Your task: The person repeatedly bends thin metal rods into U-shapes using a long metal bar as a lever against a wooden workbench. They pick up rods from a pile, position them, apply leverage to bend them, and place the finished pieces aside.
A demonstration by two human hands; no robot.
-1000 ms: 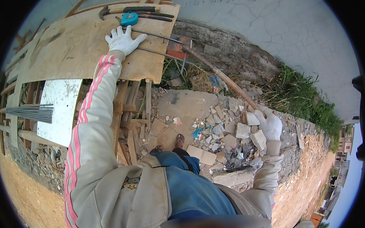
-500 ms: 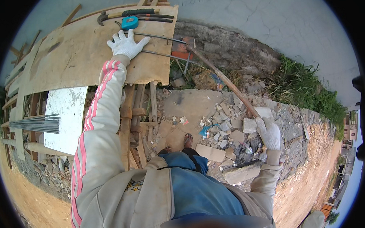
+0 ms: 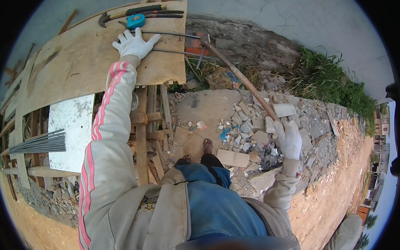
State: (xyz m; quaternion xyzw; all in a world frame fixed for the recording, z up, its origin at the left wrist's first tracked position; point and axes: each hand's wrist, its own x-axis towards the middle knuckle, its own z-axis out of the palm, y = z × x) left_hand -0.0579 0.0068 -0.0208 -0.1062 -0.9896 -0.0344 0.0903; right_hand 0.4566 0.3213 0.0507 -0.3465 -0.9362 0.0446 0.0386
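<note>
While a worn plywood sheet [image 3: 83, 58] serves as the bench top at the upper left, the place around it is outdoors, with a cracked grey wall [image 3: 320, 28] behind and sandy ground [image 3: 329, 182] at the right. The sheet lies on a frame of rough timber [image 3: 142, 149]. Lower at the left, a white board [image 3: 74, 107] bears a bundle of thin steel rods [image 3: 42, 143].

Near the far edge of the plywood lie a claw hammer [image 3: 145, 9], a teal tape measure [image 3: 135, 21] and a dark-handled tool [image 3: 163, 14]. Broken rubble [image 3: 248, 127] covers the ground beside the person's sandalled foot [image 3: 208, 146], and green grass [image 3: 317, 77] grows along the wall.

Two lengths of thin steel rod [image 3: 172, 34] run over the plywood and past its right edge, near a reddish block [image 3: 195, 50]; whether they are one bent piece, I cannot tell. There the upper end of a long rusty bar [image 3: 240, 77] meets the rod.

The left arm is stretched forward, and the left hand [image 3: 134, 44] lies palm down with fingers spread, grasping nothing, over the rod. The right hand [image 3: 288, 137], lower and out to the side, is closed around the near end of the bar.
</note>
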